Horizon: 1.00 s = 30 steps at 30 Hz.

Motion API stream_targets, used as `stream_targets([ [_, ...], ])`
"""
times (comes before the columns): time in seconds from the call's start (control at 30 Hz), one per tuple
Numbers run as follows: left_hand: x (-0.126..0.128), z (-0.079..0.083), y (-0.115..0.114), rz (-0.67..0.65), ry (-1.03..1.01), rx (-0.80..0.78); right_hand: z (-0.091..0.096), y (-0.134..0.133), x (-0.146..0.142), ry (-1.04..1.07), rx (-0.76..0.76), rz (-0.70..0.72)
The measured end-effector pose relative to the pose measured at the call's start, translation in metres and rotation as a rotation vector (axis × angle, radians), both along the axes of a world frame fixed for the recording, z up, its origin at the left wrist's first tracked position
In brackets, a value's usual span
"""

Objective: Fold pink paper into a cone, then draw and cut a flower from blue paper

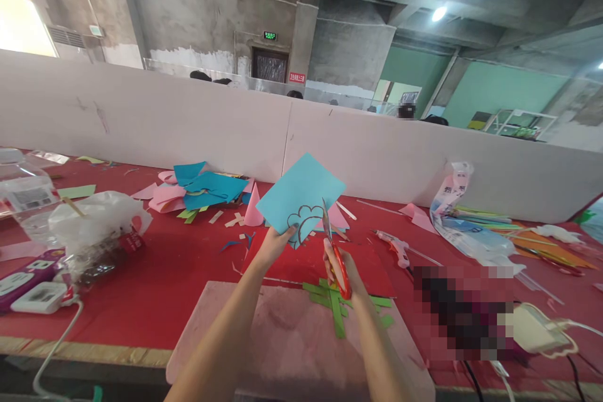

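My left hand (279,244) pinches the lower left edge of a light blue sheet of paper (301,185), held up above the table. A dark cloud-like outline is drawn in the sheet's lower corner, beside my thumb. In my right hand (346,264) is a pair of scissors (340,264) with orange-red handles, my fingers wrapped round them. The blades point up and meet the sheet's right edge close to the drawn outline; how far they are parted I cannot tell. Below my hands lie a red sheet (277,257) and green paper strips (336,314).
Pink and blue paper scraps (217,188) are heaped at the back left. A plastic bottle (28,195) and bagged cup (101,226) stand left. A hot glue gun (396,246), plastic packaging (466,232) and a white charger (532,330) lie right. A pale partition (211,132) closes off the back.
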State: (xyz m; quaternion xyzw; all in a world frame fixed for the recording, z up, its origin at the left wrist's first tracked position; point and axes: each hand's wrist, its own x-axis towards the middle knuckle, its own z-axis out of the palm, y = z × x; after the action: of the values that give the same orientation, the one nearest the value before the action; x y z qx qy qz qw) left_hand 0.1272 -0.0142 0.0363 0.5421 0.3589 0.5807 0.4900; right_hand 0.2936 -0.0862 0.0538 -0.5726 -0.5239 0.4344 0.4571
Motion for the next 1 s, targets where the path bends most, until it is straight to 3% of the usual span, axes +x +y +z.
stream_targets([
  [0.3,-0.002,0.004,-0.004,0.006,0.007,0.025,-0.001,-0.001,0.004,-0.068,-0.035,-0.062],
  [0.43,-0.005,0.007,-0.005,-0.057,0.025,0.024,-0.002,-0.008,0.011,-0.084,-0.037,-0.076],
  [0.53,-0.006,0.011,-0.007,-0.131,0.028,0.022,-0.004,-0.024,0.018,-0.09,-0.015,-0.095],
  [0.83,-0.011,0.015,-0.011,-0.205,0.025,0.052,-0.007,-0.111,0.034,-0.076,0.075,-0.111],
  [0.93,-0.01,0.014,-0.01,-0.187,0.017,0.022,-0.004,-0.113,0.033,-0.072,0.091,-0.11],
  [1.0,-0.008,0.014,-0.01,-0.124,0.013,-0.001,-0.001,-0.1,0.029,-0.074,0.089,-0.11],
])
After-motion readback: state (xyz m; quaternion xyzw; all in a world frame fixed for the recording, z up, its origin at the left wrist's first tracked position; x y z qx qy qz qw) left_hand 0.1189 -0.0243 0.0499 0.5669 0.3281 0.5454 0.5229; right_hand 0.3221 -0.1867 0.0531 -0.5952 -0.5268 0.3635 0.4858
